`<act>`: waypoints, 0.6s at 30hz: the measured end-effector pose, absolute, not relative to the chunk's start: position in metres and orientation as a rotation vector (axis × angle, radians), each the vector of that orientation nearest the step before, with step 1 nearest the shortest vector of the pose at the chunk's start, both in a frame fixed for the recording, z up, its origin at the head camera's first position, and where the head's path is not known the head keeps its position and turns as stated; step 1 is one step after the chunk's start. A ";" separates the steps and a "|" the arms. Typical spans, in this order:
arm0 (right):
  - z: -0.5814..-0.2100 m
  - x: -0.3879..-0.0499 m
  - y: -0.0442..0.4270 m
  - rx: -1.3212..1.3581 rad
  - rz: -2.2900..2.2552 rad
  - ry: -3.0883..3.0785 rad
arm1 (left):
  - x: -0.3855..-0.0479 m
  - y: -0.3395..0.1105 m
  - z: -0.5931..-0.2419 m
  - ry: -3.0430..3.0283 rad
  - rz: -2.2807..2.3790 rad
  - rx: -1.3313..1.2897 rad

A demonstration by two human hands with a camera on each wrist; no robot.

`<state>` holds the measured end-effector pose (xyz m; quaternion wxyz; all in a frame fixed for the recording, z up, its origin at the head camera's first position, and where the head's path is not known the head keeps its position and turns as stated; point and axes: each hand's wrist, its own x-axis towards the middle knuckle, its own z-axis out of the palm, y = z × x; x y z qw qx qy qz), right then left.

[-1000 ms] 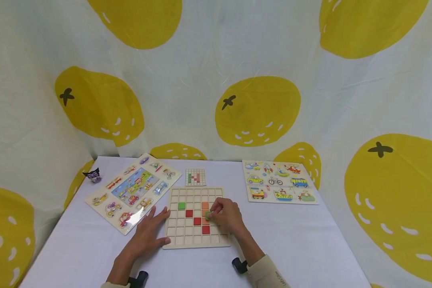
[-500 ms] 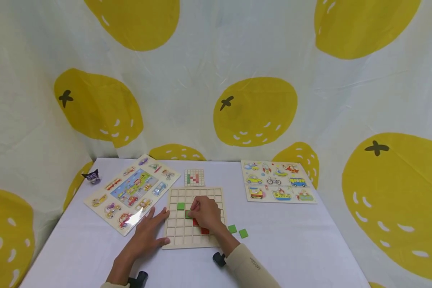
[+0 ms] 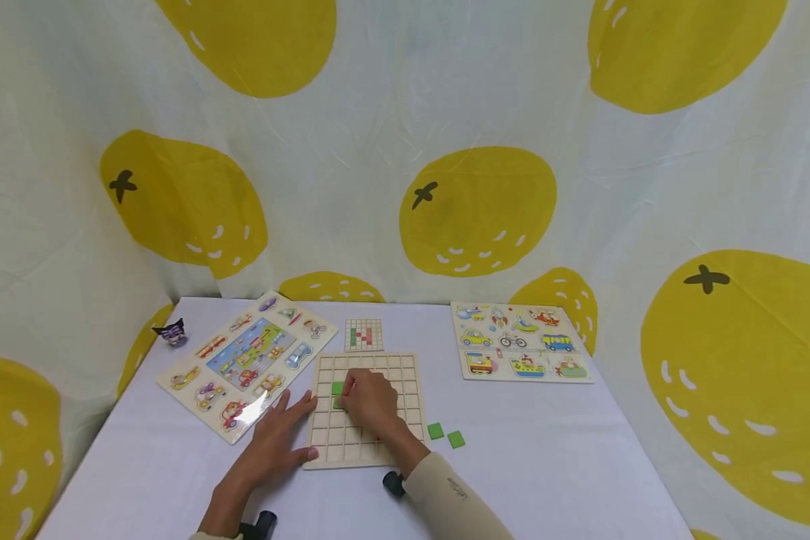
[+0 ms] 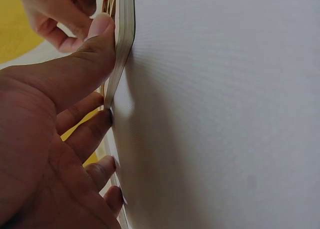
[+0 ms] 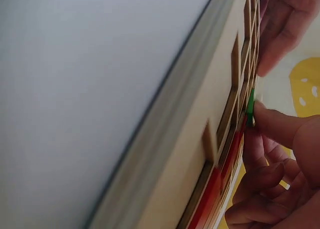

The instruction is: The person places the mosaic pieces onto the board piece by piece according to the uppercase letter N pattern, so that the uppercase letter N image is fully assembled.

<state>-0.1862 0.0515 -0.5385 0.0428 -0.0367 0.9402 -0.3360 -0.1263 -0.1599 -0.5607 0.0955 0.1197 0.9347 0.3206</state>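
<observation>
A wooden grid board (image 3: 322, 435) lies on the table, with one green tile (image 3: 337, 388) set in a cell at its left side. Just below that tile my right hand (image 3: 373, 401) pinches another green square tile (image 5: 250, 108) between thumb and finger, low over the grid. Red tiles (image 5: 206, 201) sit in cells nearby; from the head they are mostly covered by the right hand. My left hand (image 3: 277, 442) lies at the board's left edge, its fingers spread, and the thumb (image 4: 100, 44) touches the board's rim.
Two loose green tiles (image 3: 455, 439) lie right of the board. Behind it is a small pattern card (image 3: 364, 335). A picture puzzle (image 3: 219, 397) stands close on the left, a vehicle puzzle (image 3: 506, 367) at the back right. A small dark figure (image 3: 172, 332) is far left.
The right hand has moved left across the board with the green tile, from the orange tiles to the cell below the placed green one. The left hand has stayed in place.
</observation>
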 end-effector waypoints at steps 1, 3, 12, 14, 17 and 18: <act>-0.538 -0.186 0.050 -0.122 -1.017 2.878 | -0.126 -0.160 -0.561 2.771 0.949 0.354; -0.537 -0.186 0.047 -0.131 -0.992 2.880 | -0.126 -0.161 -0.562 2.772 0.943 0.350; -0.535 -0.184 0.049 -0.162 -1.021 2.852 | -0.126 -0.161 -0.562 2.768 0.944 0.352; -0.535 -0.182 0.053 -0.170 -1.057 2.826 | -0.126 -0.161 -0.562 2.766 0.951 0.355; -0.534 -0.181 0.061 -0.163 -1.115 2.790 | -0.127 -0.161 -0.562 2.767 0.958 0.360; -0.534 -0.180 0.065 -0.159 -1.135 2.780 | -0.127 -0.161 -0.562 2.768 0.958 0.361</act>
